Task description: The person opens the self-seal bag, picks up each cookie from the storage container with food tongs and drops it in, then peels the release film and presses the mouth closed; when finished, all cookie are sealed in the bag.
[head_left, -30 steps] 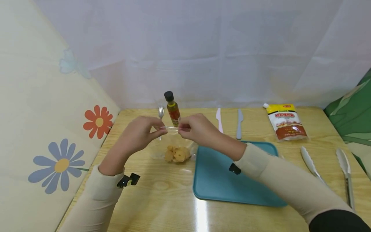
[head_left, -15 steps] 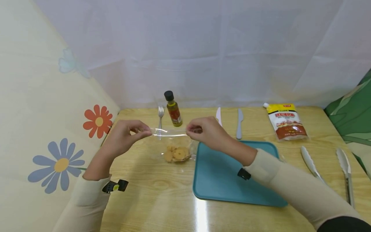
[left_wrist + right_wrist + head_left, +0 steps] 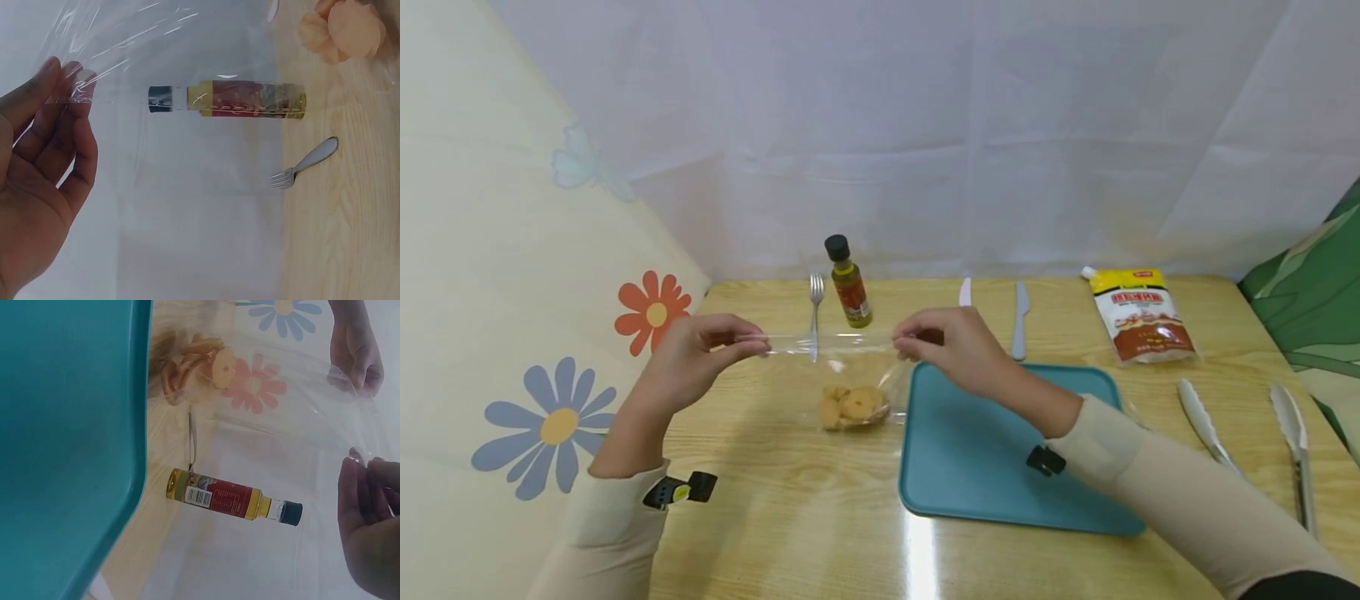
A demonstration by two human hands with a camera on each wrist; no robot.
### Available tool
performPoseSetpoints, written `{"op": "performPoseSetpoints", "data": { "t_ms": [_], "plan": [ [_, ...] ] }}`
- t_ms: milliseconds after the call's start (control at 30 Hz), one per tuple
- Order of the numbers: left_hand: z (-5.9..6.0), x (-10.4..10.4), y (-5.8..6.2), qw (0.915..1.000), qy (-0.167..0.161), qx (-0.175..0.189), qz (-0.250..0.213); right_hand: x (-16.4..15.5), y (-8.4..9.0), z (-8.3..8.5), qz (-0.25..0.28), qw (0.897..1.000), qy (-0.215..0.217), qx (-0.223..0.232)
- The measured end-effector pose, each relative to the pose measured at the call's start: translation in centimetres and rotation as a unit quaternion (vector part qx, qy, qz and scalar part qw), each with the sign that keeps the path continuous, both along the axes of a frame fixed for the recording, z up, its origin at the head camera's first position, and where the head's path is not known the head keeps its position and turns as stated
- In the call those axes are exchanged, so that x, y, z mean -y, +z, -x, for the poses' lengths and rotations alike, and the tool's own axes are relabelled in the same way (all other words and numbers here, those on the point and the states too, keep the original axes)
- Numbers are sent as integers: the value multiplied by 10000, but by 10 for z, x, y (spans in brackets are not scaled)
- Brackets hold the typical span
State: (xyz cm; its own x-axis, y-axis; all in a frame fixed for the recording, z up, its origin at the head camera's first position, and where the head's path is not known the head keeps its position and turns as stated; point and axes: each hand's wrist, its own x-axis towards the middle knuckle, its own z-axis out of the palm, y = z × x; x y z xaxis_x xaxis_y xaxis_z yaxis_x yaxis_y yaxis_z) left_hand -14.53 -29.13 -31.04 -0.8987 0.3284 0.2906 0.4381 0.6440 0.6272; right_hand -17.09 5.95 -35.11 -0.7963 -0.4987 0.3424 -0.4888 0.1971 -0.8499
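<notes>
A clear plastic bag [image 3: 850,365] is stretched by its top edge between my two hands. Round, golden biscuit-like pieces [image 3: 856,405] lie in its bottom, to the left of the tray. My left hand [image 3: 688,358] pinches one top corner between thumb and fingers. At the opposite corner my right hand [image 3: 951,346] pinches the bag too. Through the film, the left wrist view shows a bottle [image 3: 250,99] with a dark cap. The right wrist view has the pieces [image 3: 200,369] bunched together low in the bag.
A teal tray [image 3: 970,467] lies under my right forearm. Behind the bag are a fork [image 3: 816,304] and the upright bottle [image 3: 852,292]. Two knives [image 3: 1021,321] lie behind the tray. A spouted pouch [image 3: 1142,317] and tongs [image 3: 1296,450] are at the right.
My hands have moved apart, the left one leftward and the right one rightward, drawing the bag's top edge out wide. The pieces in the bag have shifted slightly.
</notes>
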Motion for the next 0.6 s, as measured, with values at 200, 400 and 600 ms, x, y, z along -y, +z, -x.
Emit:
{"op": "performPoseSetpoints", "data": {
  "t_ms": [200, 400, 600],
  "plan": [
    [-12, 6, 11, 9996, -242, 125, -40, 0, 2, -11, 173, 9988, 153, 424],
    [-30, 11, 20, 9943, -794, 628, -343, -1, 5, -32, 207, 9933, 418, 1058],
    [-51, 19, 30, 9878, -1113, 1063, -230, -2, 13, -53, 321, 9801, 893, 1741]
  ]
}}
